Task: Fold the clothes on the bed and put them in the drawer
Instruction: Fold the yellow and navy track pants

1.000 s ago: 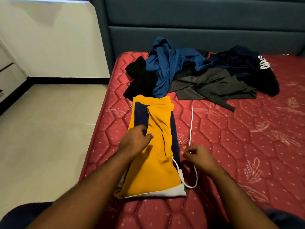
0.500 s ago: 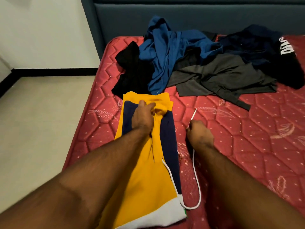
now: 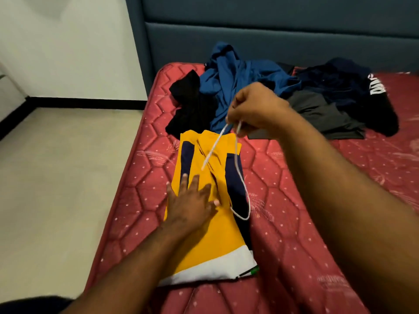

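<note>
Yellow shorts [image 3: 210,245] with navy side panels and a white waistband lie folded lengthwise on the red mattress [image 3: 317,200], near its left edge. My left hand [image 3: 190,200] presses flat on the shorts, fingers spread. My right hand [image 3: 254,109] is raised above the far end of the shorts and pinches their white drawstring [image 3: 240,177], which hangs in a loop down to the fabric. Beyond them lies a heap of unfolded clothes: a black piece [image 3: 192,103], a blue garment [image 3: 231,80], a grey one [image 3: 322,114] and a dark navy one [image 3: 353,85] with white lettering.
A teal padded headboard [image 3: 272,37] runs along the far side of the bed. Pale floor [image 3: 56,177] lies to the left of the mattress, bounded by a white wall with a black skirting. No drawer is in view.
My right hand has lifted the drawstring off the mattress and carried it up over the shorts. My left hand has let go of the bunched fabric, slid back and flattened on the shorts.
</note>
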